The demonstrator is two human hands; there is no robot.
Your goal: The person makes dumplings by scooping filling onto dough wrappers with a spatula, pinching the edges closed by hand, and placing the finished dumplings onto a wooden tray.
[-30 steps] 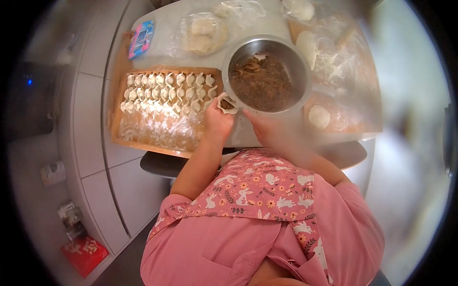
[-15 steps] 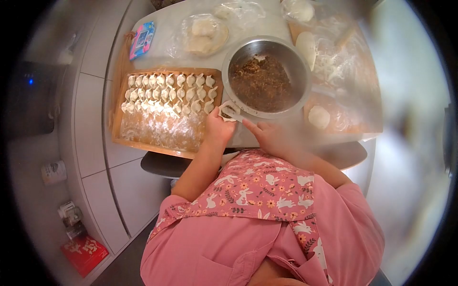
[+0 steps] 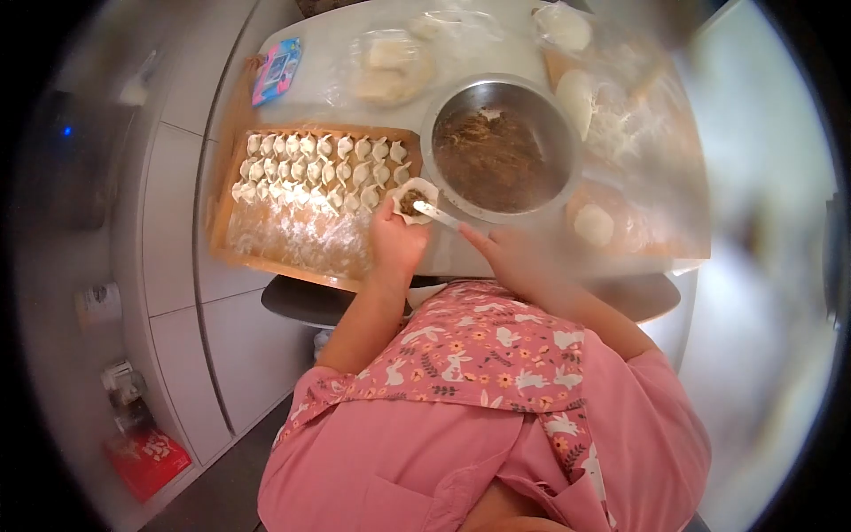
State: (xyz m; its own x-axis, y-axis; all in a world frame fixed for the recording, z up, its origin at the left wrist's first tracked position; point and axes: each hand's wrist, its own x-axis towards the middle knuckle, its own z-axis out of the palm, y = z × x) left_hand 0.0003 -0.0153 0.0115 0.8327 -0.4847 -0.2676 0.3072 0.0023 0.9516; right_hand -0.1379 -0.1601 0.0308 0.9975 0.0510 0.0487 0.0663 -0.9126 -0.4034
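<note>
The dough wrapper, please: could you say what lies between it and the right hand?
A white utensil spans from right hand to dough wrapper, in head view.

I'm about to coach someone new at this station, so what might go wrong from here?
The open wrapper in the left hand already carries filling; spread too near its edge, that could spoil the seal. The right hand's white utensil reaches into it, so a hard press might tear the dough. Filling could also drip, as wrapper and utensil sit beside the metal bowl, not over it.
</note>
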